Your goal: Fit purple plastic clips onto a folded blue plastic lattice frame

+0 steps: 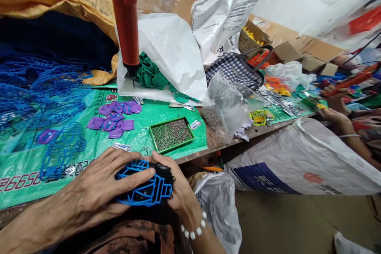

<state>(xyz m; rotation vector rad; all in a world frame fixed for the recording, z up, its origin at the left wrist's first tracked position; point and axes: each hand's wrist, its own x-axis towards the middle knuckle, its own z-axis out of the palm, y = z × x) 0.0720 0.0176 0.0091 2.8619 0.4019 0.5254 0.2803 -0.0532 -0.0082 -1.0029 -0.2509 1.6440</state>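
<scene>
My left hand and my right hand together grip a blue plastic frame part with a black piece under it, at the table's near edge. Left fingers lie over the top of the frame; the right hand clasps its right side, a white bead bracelet on that wrist. Just beyond stands a green tray full of small screws. Purple plastic pieces lie in a loose pile on the green woven sheet. A red electric screwdriver hangs tip down above the table.
A heap of blue frames fills the left. White plastic bags, a clear bag of screws and a checked bag stand behind. A big white sack leans at the table's right. Another person's hands work at far right.
</scene>
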